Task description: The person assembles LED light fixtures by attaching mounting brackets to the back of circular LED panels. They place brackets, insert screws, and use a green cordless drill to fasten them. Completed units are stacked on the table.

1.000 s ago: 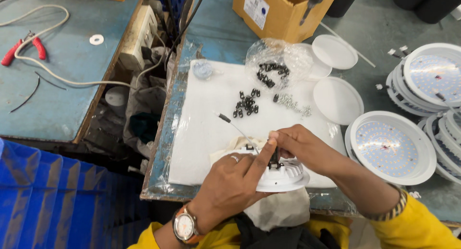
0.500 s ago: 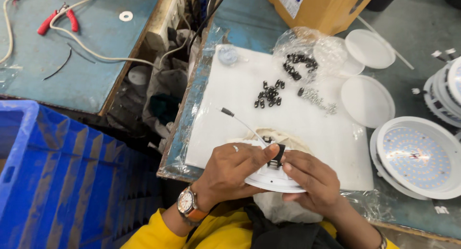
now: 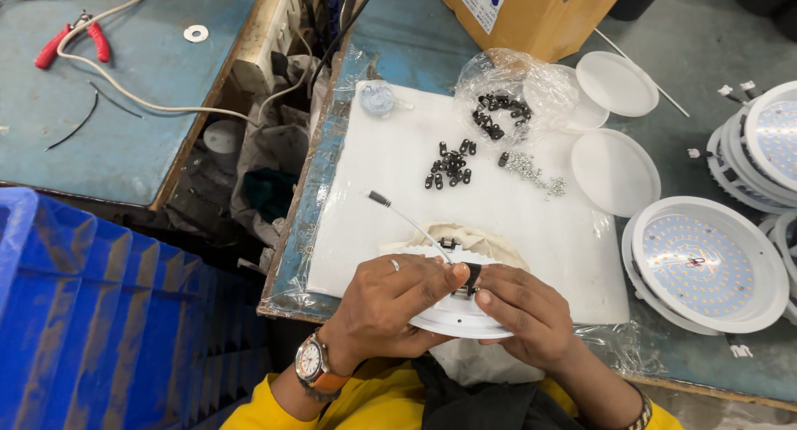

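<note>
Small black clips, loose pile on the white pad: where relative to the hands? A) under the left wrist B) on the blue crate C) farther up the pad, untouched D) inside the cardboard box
C: the black clips lie mid-pad, well apart from the left hand and right hand, which pinch one black piece on the round white lamp housing.

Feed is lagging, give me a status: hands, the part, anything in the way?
Left hand and right hand both grip round white lamp housing, fingertips pinching small black clip. Thin grey wire trails clear. Nothing blocking.

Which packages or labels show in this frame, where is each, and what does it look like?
Cardboard box: top centre, brown, open.
Label: on the box's side, white rectangle with a blue dot.
Plastic bag: on the white pad, below the box, clear, crumpled, holding small black parts.
</note>
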